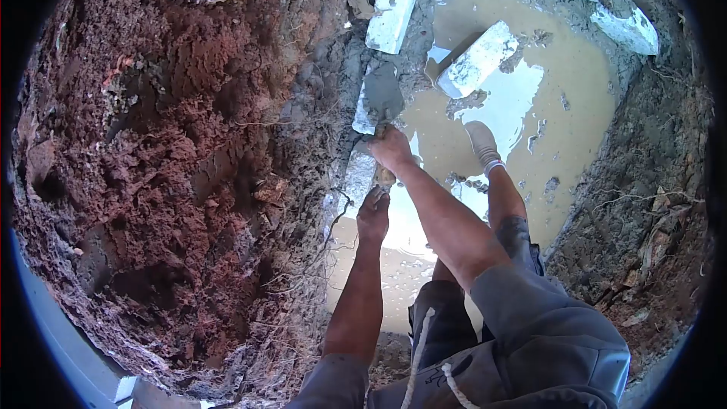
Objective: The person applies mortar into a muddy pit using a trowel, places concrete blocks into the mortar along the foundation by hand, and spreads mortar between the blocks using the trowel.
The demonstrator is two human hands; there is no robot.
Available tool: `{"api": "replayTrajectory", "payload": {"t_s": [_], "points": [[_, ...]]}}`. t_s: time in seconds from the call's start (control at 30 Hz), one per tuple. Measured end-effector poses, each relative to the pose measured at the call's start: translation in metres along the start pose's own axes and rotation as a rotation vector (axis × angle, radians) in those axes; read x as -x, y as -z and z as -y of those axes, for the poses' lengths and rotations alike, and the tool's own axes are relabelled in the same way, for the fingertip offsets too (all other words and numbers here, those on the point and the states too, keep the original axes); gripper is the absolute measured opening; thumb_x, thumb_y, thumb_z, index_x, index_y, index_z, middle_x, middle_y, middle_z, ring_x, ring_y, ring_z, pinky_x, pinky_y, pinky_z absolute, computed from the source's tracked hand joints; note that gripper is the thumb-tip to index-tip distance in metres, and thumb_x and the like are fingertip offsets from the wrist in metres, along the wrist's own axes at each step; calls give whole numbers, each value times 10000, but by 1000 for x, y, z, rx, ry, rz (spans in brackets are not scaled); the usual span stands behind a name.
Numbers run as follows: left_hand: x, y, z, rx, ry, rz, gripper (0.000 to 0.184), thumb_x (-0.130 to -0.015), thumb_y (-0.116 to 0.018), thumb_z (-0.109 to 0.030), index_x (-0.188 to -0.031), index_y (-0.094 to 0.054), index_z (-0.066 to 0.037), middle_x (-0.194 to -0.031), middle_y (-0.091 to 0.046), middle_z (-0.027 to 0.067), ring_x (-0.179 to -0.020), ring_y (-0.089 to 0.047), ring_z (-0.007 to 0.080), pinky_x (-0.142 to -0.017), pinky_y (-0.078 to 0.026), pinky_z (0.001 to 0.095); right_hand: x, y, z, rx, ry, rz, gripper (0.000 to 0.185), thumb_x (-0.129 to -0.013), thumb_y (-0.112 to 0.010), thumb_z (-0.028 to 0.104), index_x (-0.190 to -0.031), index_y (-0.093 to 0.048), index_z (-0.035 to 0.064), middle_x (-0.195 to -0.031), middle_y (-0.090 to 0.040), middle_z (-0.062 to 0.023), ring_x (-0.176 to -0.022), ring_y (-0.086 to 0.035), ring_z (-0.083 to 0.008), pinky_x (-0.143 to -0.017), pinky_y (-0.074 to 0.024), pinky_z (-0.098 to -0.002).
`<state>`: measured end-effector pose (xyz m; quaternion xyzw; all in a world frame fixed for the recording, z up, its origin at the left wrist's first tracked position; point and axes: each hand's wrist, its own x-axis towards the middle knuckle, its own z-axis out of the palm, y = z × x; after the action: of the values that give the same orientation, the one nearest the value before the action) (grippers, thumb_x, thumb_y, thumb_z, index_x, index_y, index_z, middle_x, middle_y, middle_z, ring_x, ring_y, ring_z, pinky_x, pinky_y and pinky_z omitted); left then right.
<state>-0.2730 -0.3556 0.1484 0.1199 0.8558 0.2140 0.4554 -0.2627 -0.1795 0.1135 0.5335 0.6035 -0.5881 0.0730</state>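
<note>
What looks like a trowel (384,95), its rounded blade coated in grey mud, lies over a pale block (363,110) in the row along the trench's left side. My right hand (392,150) is closed just below the blade. A brownish piece, apparently the handle (385,177), shows between my hands. Around its lower end the fingers of my left hand (372,216) are closed. Beside that handle sits another pale, muddy block (359,170). My fingers partly hide the tool, so its full shape is unclear.
Muddy water (575,113) covers the trench floor, and my foot (482,144) stands in it. A loose block (478,60) lies tilted in the water. More blocks (392,14) line the far left, others (627,29) the far right. A reddish soil bank (182,167) rises on the left.
</note>
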Motion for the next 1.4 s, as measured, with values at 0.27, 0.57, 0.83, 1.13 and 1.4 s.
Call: {"api": "replayTrajectory", "payload": {"t_s": [0.27, 0.57, 0.83, 1.13, 1.4], "points": [[-5, 11, -33, 139, 117, 49, 462, -932, -596, -216, -1304, -493, 39, -1214, -615, 161, -1115, -584, 205, -978, -437, 304, -4, 23, 26, 146, -50, 118, 605, -827, -623, 356, -1177, -424, -96, -1054, -635, -295, -1030, -631, -386, -881, -515, -442], [33, 4, 19, 470, 186, 17, 438, -914, -617, -85, -1299, -488, 78, -1152, -580, 63, -1040, -530, 114, -911, -431, 244, -93, 3, 87, 247, -85, 212, 522, -837, -531, 204, -1236, -474, -127, -1100, -665, -198, -1017, -664, -280, -866, -534, -358], [88, 26, 13, 383, 22, 112, 504, -894, -637, -306, -1311, -528, -44, -1173, -647, 129, -1089, -604, 203, -972, -438, 319, 40, 53, 85, 297, -38, 22, 623, -804, -542, 132, -1322, -323, -135, -1138, -633, -235, -1057, -636, -328, -899, -516, -384], [204, 109, -17, 252, -137, 34, 506, -908, -630, -249, -1326, -504, 7, -1068, -653, 103, -978, -592, 173, -925, -440, 290, 155, 107, 78, 317, 44, -240, 515, -788, -614, 203, -1192, -459, -77, -1120, -618, -277, -1088, -606, -365, -945, -481, -400], [306, 188, 19, 221, -275, -120, 406, -898, -618, -245, -1217, -578, 4, -1056, -677, 149, -965, -615, 217, -883, -452, 336, 311, 245, -29, 262, -174, -448, 410, -726, -546, 272, -940, -640, -65, -1103, -635, -253, -1063, -618, -328, -936, -473, -385]]}}
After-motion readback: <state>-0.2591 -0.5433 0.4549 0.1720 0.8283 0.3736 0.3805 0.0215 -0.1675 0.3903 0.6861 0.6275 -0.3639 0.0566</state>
